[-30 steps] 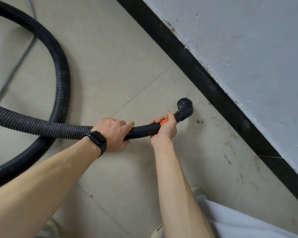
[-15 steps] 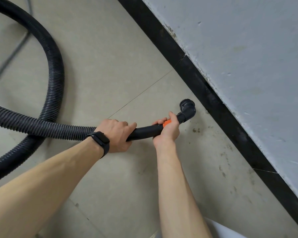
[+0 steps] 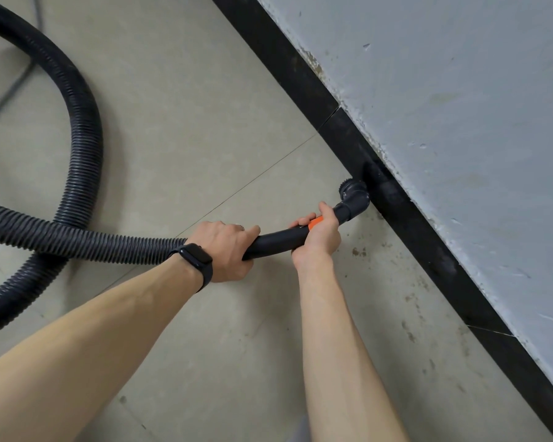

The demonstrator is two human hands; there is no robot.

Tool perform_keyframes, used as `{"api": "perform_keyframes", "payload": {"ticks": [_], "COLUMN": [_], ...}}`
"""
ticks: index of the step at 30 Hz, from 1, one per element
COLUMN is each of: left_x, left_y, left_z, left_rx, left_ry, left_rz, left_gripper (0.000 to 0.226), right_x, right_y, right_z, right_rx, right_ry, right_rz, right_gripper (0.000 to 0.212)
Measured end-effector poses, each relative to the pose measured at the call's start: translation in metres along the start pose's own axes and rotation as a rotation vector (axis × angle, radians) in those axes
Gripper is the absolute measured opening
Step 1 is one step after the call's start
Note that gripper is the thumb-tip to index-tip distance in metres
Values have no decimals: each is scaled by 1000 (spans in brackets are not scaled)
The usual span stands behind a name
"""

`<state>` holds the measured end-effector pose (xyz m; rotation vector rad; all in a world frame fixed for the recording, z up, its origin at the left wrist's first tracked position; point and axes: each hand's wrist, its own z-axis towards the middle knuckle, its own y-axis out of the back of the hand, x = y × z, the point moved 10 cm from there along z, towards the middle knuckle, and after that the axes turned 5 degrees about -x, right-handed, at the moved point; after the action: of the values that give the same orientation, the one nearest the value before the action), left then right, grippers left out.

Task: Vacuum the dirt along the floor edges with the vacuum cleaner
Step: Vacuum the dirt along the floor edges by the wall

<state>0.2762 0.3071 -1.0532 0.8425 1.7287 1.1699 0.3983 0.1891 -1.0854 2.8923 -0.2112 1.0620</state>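
- A beige tiled floor [image 3: 173, 122] meets a black skirting board [image 3: 428, 250] below a scuffed grey wall [image 3: 460, 122].
- The vacuum hose [image 3: 77, 244] loops across the tiles, and its nozzle [image 3: 353, 196] is at the skirting board, apparently touching it.
- The left hand [image 3: 225, 250] and right hand [image 3: 320, 237] both grasp the hose's rigid end.
- Dirt specks [image 3: 359, 252] lie on the floor near the nozzle.

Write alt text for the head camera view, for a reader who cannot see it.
Two bare hands grip a black vacuum wand, left hand behind right hand, with its nozzle at the foot of a black baseboard below a grey wall. Brown dirt specks dot the beige floor along that edge, and the ribbed hose loops away to the left.
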Motion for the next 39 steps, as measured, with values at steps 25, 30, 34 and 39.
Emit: {"api": "perform_keyframes", "payload": {"ticks": [25,30,34,39], "left_x": [60,61,56,62], "left_y": [3,-20,-22,-19], "left_z": [-73,-107,-119,-142], "left_rx": [149,263,281,269], "left_ry": [54,-154,-270,-242], "left_rz": [-159,-81,33,63], "left_gripper": [22,26,31,29], "right_x": [-66,-115,-141,-156], "right_y": [-6,62,95,100], "right_z": [-60,-97,-120,-134], "right_rx": [-20,-188,-310,-305], "right_ry": [-71,-78,-95,-120], "right_rz": [126,331,347,302], "right_gripper": [23,25,21,19]}}
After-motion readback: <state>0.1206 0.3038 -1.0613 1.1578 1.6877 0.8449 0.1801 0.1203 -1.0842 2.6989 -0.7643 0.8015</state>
